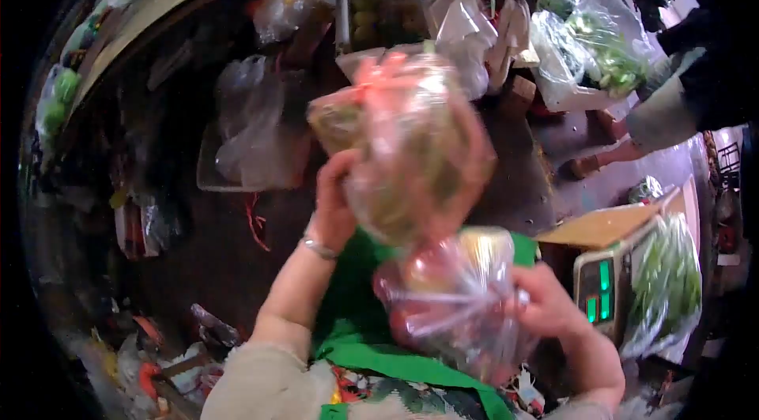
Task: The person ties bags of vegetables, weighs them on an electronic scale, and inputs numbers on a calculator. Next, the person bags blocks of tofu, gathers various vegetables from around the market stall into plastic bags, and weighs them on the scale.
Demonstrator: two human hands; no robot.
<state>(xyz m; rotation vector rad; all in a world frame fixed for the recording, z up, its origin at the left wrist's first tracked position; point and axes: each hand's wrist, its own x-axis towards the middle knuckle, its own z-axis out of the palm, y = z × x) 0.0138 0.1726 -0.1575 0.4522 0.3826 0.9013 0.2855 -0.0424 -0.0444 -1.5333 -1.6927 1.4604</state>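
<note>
My left hand (338,187) is closed around the side of a bulging, clear plastic bag (419,147) with a pinkish-red tied top. Through its film I see greenish-brown produce, blurred by motion, and some fingers are hidden behind it. Lower down, my right hand (545,299) grips the gathered plastic of a second clear bag (451,293). Round red fruit and something yellowish show inside that one. Both bags are in front of my green apron (356,301), the first above the second and overlapping its top edge.
Right of my right hand stands a scale (598,293) with green digits, beside bagged leafy greens (668,282). A white box of vegetables (589,92) and a person's leg (664,116) are at upper right. A fruit crate (344,21) and a plastic-lined bin (253,179) lie ahead.
</note>
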